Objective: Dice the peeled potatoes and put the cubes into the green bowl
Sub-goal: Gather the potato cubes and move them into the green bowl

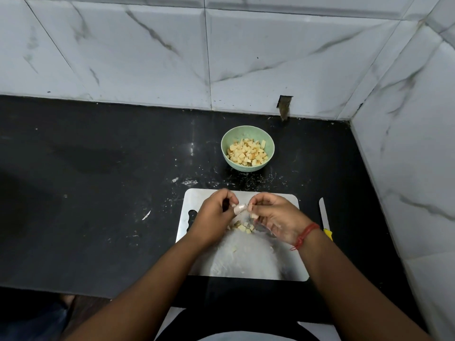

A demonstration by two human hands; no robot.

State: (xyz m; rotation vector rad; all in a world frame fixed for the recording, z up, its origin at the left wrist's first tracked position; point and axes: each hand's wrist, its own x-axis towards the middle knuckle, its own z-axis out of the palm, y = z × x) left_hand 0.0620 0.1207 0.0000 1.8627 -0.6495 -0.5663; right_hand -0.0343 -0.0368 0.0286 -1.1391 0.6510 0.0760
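Note:
The green bowl (247, 166) stands on the black counter behind the board and holds several pale yellow potato cubes (247, 151). Both my hands hover over the far half of the steel cutting board (290, 264), fingertips almost meeting. My left hand (216, 212) has curled fingers and pinches a small pale, shiny piece at its thumb. My right hand (275, 217), with a red thread at the wrist, pinches a small potato cube in its curled fingers. A few loose cubes (245, 228) lie on the board just beneath the hands. Something clear and glossy shows under my right palm; I cannot tell what it is.
A knife (323, 212) with a yellow handle lies on the counter along the board's right edge. Marble-tiled walls close the counter at the back and on the right. White starch smears and specks dot the black counter (110, 193) around the board.

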